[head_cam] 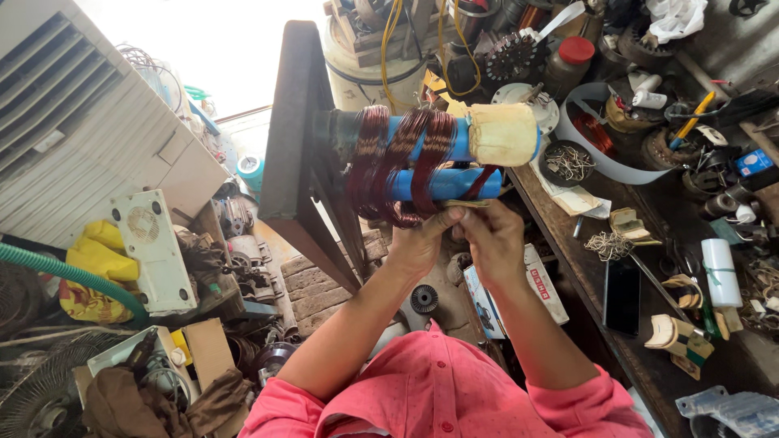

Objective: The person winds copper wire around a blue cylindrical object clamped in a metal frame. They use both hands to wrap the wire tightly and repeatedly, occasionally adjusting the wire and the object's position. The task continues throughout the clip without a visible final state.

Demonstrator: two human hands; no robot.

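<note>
A winding former made of two blue tubes sticks out sideways from a dark stand, its end wrapped in cream cloth. Several bundles of reddish-brown copper wire loop around the tubes. My left hand pinches the underside of the wire coils just below the lower tube. My right hand is beside it, fingers closed on a wire strand and a small strip at the tube's underside. Both forearms rise from pink sleeves.
To the right a cluttered wooden bench holds a black phone, a white roll, a bowl of small metal parts and tools. A white appliance housing, a green hose and motor parts lie left.
</note>
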